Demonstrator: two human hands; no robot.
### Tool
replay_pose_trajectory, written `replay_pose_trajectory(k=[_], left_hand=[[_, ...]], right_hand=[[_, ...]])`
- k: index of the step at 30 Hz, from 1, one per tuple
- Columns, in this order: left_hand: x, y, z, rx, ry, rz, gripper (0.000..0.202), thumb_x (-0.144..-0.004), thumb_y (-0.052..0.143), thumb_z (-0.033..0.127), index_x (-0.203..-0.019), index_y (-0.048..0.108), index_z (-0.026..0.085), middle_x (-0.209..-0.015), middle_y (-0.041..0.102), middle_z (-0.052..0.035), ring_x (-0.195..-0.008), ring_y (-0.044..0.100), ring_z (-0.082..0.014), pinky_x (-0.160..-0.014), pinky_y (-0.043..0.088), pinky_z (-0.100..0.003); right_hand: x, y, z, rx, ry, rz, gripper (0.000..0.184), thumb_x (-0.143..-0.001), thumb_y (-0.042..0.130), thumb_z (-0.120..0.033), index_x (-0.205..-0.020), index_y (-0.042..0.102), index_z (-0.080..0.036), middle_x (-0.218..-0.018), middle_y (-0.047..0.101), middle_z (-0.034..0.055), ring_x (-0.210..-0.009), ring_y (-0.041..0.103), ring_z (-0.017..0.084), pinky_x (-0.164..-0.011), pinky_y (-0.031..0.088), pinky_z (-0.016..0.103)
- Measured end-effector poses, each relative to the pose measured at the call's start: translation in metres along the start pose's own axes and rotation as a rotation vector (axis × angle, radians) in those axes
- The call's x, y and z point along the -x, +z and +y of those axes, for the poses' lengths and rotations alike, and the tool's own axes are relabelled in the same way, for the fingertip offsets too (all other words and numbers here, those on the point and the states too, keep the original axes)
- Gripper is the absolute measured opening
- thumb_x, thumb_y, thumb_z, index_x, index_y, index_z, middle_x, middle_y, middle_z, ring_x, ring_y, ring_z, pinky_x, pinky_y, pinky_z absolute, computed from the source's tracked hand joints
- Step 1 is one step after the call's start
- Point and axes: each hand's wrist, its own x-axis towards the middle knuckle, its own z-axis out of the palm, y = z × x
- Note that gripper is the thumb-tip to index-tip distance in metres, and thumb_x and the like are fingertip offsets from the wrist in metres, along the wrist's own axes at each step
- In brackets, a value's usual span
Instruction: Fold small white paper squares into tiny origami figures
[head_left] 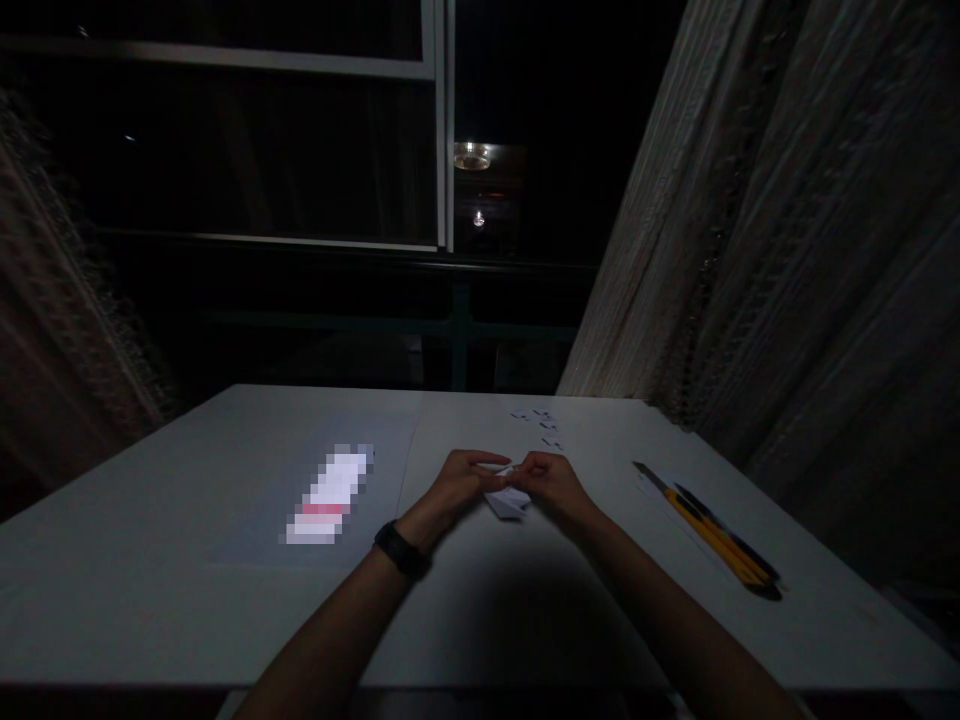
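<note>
Both my hands meet over the middle of a white table point(450, 620). Between them is a small folded piece of white paper point(508, 502), with a pointed lower part showing below the fingers. My left hand point(466, 478), with a black band on its wrist, pinches the paper from the left. Fingers and thumb of my right hand point(549, 480) are closed on its upper right side. The paper's top part is hidden by my fingers. Beyond the hands lie several small paper pieces with dark marks point(546, 426).
To the left a lit, pixelated phone-like screen point(328, 495) lies on a pale sheet point(255, 545). A yellow utility knife point(712, 530) lies at the right beside a dark pen-like stick point(720, 525). Curtains point(645, 200) hang at both sides of a dark window point(300, 150).
</note>
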Motion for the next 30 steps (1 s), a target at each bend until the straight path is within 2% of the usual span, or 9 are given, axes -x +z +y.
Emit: replay_pose_trajectory(k=[4, 12, 17, 25, 30], left_hand=[[0.0, 0.0, 0.001, 0.01, -0.012, 0.005, 0.044, -0.049, 0.077, 0.016, -0.091, 0.067, 0.006, -0.056, 0.066, -0.0057, -0.051, 0.057, -0.0127, -0.056, 0.042, -0.025], [0.0, -0.001, 0.002, 0.059, -0.029, 0.019, 0.049, -0.046, 0.079, 0.017, -0.092, 0.067, 0.006, -0.064, 0.068, -0.0102, -0.058, 0.062, -0.017, -0.061, 0.044, -0.028], [-0.001, -0.002, 0.0, 0.057, -0.034, 0.013, 0.049, -0.047, 0.078, 0.015, -0.093, 0.066, 0.006, -0.061, 0.067, -0.0083, -0.053, 0.059, -0.0138, -0.056, 0.043, -0.026], [-0.002, -0.002, -0.002, 0.05, -0.025, 0.018, 0.05, -0.047, 0.077, 0.014, -0.095, 0.066, 0.006, -0.06, 0.066, -0.0077, -0.051, 0.058, -0.0133, -0.055, 0.042, -0.026], [-0.001, -0.002, -0.001, 0.043, -0.032, 0.019, 0.049, -0.048, 0.077, 0.014, -0.095, 0.066, 0.006, -0.058, 0.066, -0.007, -0.049, 0.057, -0.0122, -0.053, 0.041, -0.024]], right_hand=[[-0.002, 0.002, -0.001, 0.148, -0.042, 0.066, 0.025, -0.053, 0.072, -0.036, -0.052, 0.058, -0.015, -0.051, 0.06, -0.0007, -0.049, 0.053, 0.012, -0.05, 0.04, 0.024], [-0.003, 0.001, -0.002, 0.251, -0.095, 0.12, 0.018, -0.059, 0.067, -0.034, -0.055, 0.065, -0.016, -0.052, 0.062, 0.0006, -0.052, 0.055, 0.014, -0.052, 0.043, 0.027], [-0.002, 0.001, -0.003, 0.275, -0.112, 0.131, 0.016, -0.059, 0.067, -0.033, -0.057, 0.065, -0.017, -0.055, 0.063, 0.0012, -0.054, 0.056, 0.015, -0.053, 0.043, 0.027], [-0.002, 0.003, 0.002, 0.316, -0.14, 0.182, 0.026, -0.06, 0.068, -0.04, -0.057, 0.059, -0.016, -0.051, 0.057, -0.0011, -0.05, 0.05, 0.012, -0.049, 0.04, 0.025], [-0.003, 0.004, 0.009, 0.248, -0.148, 0.175, 0.028, -0.059, 0.069, -0.042, -0.064, 0.057, -0.017, -0.054, 0.058, -0.0015, -0.052, 0.052, 0.013, -0.048, 0.041, 0.024]])
